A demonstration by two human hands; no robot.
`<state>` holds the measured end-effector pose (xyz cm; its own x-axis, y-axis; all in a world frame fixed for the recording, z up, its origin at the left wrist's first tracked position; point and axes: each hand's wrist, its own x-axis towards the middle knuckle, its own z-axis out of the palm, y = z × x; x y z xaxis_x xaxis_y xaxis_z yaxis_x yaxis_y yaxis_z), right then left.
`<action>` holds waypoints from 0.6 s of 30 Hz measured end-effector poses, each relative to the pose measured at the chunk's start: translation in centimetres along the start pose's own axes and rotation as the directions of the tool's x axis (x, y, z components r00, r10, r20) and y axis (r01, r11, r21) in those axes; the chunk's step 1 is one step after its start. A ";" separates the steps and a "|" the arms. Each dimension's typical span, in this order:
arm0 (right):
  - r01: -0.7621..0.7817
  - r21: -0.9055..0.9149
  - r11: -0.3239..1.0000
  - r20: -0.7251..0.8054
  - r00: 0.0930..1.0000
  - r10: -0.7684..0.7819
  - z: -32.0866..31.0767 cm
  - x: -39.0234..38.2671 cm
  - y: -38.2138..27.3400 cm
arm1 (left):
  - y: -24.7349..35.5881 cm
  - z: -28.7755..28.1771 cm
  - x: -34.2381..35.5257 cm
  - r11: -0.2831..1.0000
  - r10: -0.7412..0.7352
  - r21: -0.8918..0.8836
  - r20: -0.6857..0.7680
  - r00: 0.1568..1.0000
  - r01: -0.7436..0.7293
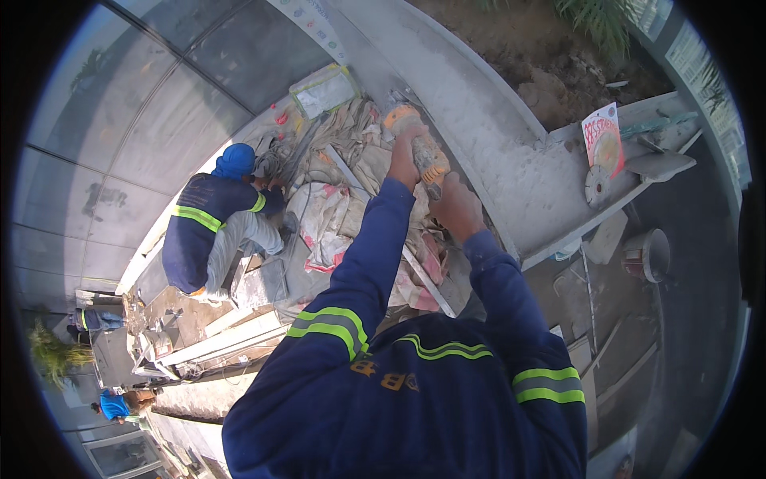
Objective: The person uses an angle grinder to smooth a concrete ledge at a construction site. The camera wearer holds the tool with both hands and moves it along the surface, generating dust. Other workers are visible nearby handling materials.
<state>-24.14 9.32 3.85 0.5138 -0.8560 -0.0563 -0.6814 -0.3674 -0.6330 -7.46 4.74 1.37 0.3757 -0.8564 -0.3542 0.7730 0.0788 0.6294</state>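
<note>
Running beneath and beyond the grip, the long pale grey concrete ledge (511,152) is curving away to the right, its dusty top just beside the tool. Lying under and to the left of the grip, a heap of crumpled beige and red-printed sacks (339,203) is covering the ground. Further left of the grip, a crouching co-worker in a dark blue uniform with yellow reflective stripes and a blue head covering (211,223) is bending over the sacks, well apart from the hands. Between both hands sits the orange and grey handheld power grinder (419,144), its orange head pointing away from the person, close against the ledge's edge. The left hand (403,160) is wrapping closed around the tool's left side, fingers curled on the body. The right hand (456,206) is clamping closed on the rear handle, nearer the person. Well to the right of the grip, a round grey cutting disc (597,185) is resting on the ledge beside a red and white printed card package (602,137).
</note>
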 end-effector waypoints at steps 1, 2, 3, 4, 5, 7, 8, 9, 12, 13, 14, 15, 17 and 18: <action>0.013 -0.008 1.000 -0.011 1.000 -0.013 -0.1 -0.2 0.1 | -0.2 0.4 -0.4 1.000 -0.007 -0.015 -0.011 1.000 0.006; -0.004 -0.014 1.000 -0.003 1.000 0.004 -0.2 -0.4 0.2 | -0.3 0.8 -0.9 0.999 -0.013 -0.030 -0.023 1.000 0.013; -0.020 -0.019 1.000 0.004 1.000 0.020 -0.3 -0.6 0.3 | -0.4 1.1 -1.3 1.000 -0.016 -0.026 -0.007 1.000 0.016; -0.029 -0.023 0.999 0.014 0.999 0.029 -0.5 -0.8 0.1 | -0.4 0.8 -1.3 1.000 -0.011 -0.021 0.006 1.000 0.011; -0.029 -0.027 0.999 0.013 0.999 0.030 -0.7 -0.9 -0.1 | -0.4 0.6 -1.3 1.000 -0.006 -0.016 0.019 1.000 0.007; -0.034 -0.032 0.999 0.011 0.999 0.034 -0.9 -1.1 -0.4 | -0.5 0.5 -1.2 0.999 -0.016 -0.037 0.018 1.000 0.016; -0.032 -0.033 0.999 0.014 0.999 0.033 -1.0 -1.2 -0.4 | -0.6 0.4 -1.2 0.999 -0.023 -0.046 0.017 1.000 0.024; -0.031 -0.033 0.999 0.018 0.999 0.032 -1.1 -1.3 -0.3 | -0.7 0.4 -1.2 0.999 -0.015 -0.043 0.020 1.000 0.016; -0.051 -0.043 0.998 0.034 0.998 0.052 -1.1 -1.4 0.1 | -1.3 0.6 -1.8 1.000 -0.015 -0.023 0.012 1.000 0.015; -0.058 -0.045 0.997 0.043 0.997 0.060 -1.0 -1.6 0.2 | -1.4 0.6 -2.0 1.000 -0.017 -0.012 -0.002 1.000 0.017; -0.062 -0.042 0.997 0.052 0.997 0.064 -1.1 -1.8 0.3 | -1.5 0.6 -2.1 1.000 -0.018 -0.001 -0.016 1.000 0.018; -0.065 -0.038 0.997 0.060 0.996 0.068 -1.2 -2.0 0.4 | -1.7 0.5 -2.3 1.000 -0.020 0.003 0.002 1.000 0.020; -0.073 -0.038 0.997 0.067 0.995 0.075 -1.4 -2.6 0.2 | -2.0 -0.2 -2.5 1.000 -0.021 0.015 0.036 0.999 0.020; -0.078 -0.042 0.996 0.063 0.995 0.080 -1.5 -3.0 0.0 | -2.2 -0.5 -2.5 1.000 -0.018 0.006 0.039 0.999 0.017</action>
<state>-26.41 11.33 5.18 0.4890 -0.8583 -0.1554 -0.7408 -0.3146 -0.5935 -9.83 6.94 0.57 0.3416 -0.8771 -0.3377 0.7765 0.0610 0.6271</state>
